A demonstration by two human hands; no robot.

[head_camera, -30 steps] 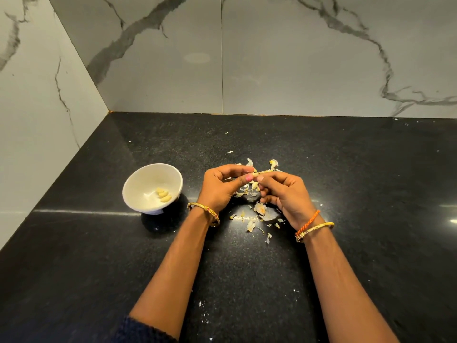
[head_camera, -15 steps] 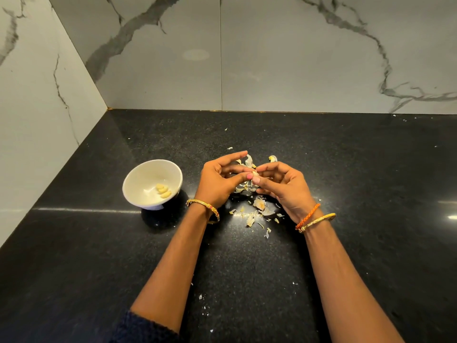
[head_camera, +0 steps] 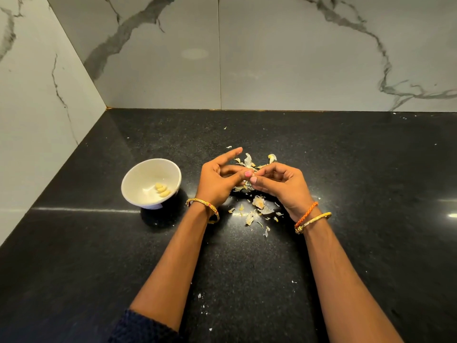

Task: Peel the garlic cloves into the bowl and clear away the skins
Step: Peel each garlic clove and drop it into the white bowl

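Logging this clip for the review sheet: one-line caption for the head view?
Both hands, left hand and right hand, meet thumb-to-thumb over garlic skins beside a white bowl of peeled cloves.

gold bangle [head_camera: 203, 208] each wrist; orange thread band [head_camera: 306, 214]; navy sleeve [head_camera: 143, 329]

Warm, rather dim indoor light falls from above. The black counter [head_camera: 346, 194] mirrors it as a thin bright streak across its width, with a hot spot at the right edge. The bowl [head_camera: 150, 184] casts a soft dark shadow toward me. The wall [head_camera: 272, 58] carries a faint oval sheen. Straight edges bow near the corners; focus stays fairly sharp.
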